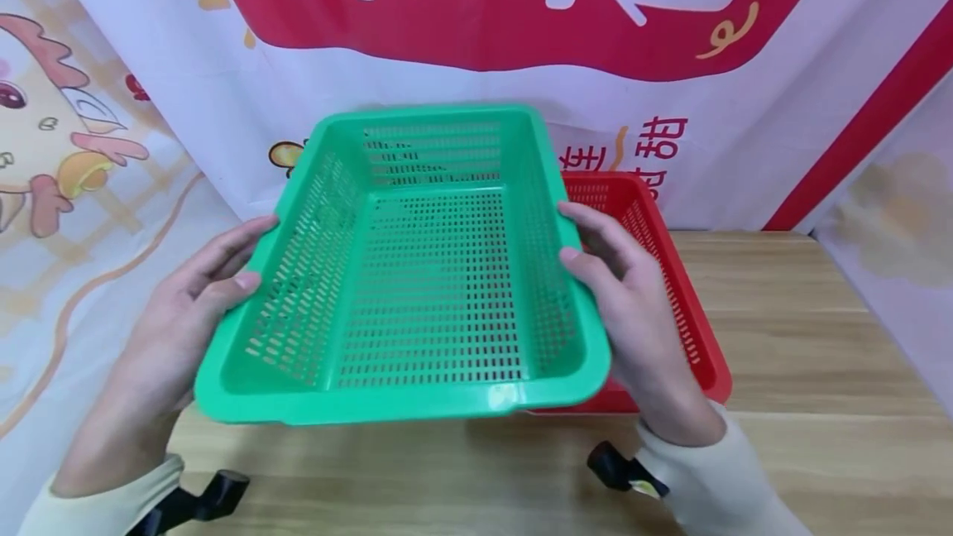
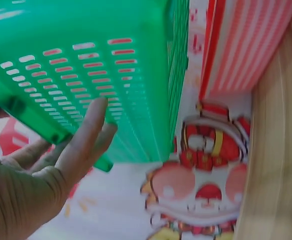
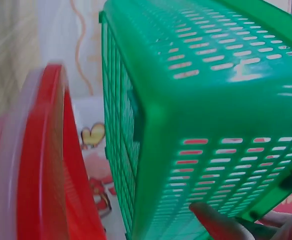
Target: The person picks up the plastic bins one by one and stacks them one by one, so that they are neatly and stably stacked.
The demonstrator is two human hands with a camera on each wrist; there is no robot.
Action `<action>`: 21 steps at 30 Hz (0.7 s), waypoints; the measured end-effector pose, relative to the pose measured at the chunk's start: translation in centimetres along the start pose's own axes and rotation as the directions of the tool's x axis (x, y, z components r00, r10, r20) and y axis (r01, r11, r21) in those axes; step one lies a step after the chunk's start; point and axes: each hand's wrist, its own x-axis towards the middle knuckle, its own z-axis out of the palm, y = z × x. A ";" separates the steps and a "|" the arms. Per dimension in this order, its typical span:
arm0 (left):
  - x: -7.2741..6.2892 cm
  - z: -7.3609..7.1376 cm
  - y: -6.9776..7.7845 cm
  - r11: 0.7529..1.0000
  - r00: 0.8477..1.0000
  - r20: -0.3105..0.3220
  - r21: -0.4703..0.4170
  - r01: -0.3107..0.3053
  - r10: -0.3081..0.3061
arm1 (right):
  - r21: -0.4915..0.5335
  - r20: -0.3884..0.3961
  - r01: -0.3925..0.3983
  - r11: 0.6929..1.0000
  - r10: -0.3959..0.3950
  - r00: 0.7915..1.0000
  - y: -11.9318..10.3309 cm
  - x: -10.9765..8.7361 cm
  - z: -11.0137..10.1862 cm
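A green plastic basket (image 1: 402,405) with slotted walls and floor is held up in front of me in the head view, its open top tilted toward me. My left hand (image 1: 179,313) grips its left rim, thumb on top. On the opposite side my right hand (image 1: 633,296) holds the right rim the same way. Fingers (image 2: 88,127) reach under the rim along the slotted outer wall in the left wrist view. From the right wrist, the basket's underside faces a red basket (image 3: 48,165), with a gap between them. The red basket (image 1: 688,296) sits lower, partly hidden behind the green one.
A wood-grain table (image 1: 782,337) extends below and to the right. Behind it hangs a white and red printed cloth (image 1: 476,31), with another printed cloth (image 1: 89,271) at the left. A pale, pinkish slotted container (image 2: 253,45) stands right by the red basket.
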 end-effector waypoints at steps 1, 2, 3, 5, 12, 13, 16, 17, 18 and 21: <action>0.0 0.6 0.2 1.000 1.000 0.000 0.006 0.006 -0.006 | -0.005 -0.006 -0.004 1.000 0.004 1.000 -0.1 -0.1 -0.6; 0.1 1.3 0.3 1.000 1.000 -0.001 0.012 0.013 -0.013 | -0.007 -0.011 -0.009 1.000 0.009 1.000 -0.2 -0.1 -1.2; 0.1 1.9 0.5 1.000 1.000 -0.002 0.020 0.016 -0.016 | -0.011 -0.015 -0.013 1.000 0.013 1.000 -0.3 -0.2 -1.8; 0.1 3.1 0.8 0.999 1.000 -0.006 0.026 0.021 -0.021 | -0.018 -0.024 -0.017 1.000 0.016 1.000 -0.3 -0.1 -2.9; 0.4 7.2 1.7 0.998 0.999 0.005 0.041 0.043 -0.044 | -0.061 -0.035 -0.031 0.998 0.029 0.999 0.5 0.3 -7.2; 0.5 7.7 1.7 0.998 0.999 0.012 0.038 0.048 -0.048 | -0.074 -0.037 -0.031 0.997 0.028 0.999 0.6 0.3 -7.9; 0.8 9.2 2.1 0.997 0.998 0.034 0.057 0.051 -0.053 | -0.112 -0.058 -0.021 0.993 0.015 0.998 1.0 0.3 -9.5; 0.9 9.6 2.1 0.997 0.998 0.047 0.057 0.048 -0.051 | -0.116 -0.064 -0.019 0.993 0.012 0.998 1.1 0.3 -10.0; 1.1 10.0 2.1 0.998 0.997 0.058 0.053 0.045 -0.048 | -0.126 -0.069 -0.016 0.992 0.007 0.998 1.2 0.4 -10.5; 1.5 11.1 2.2 0.998 0.996 0.081 0.054 0.044 -0.048 | -0.125 -0.069 0.002 0.992 -0.011 0.998 1.4 0.6 -11.8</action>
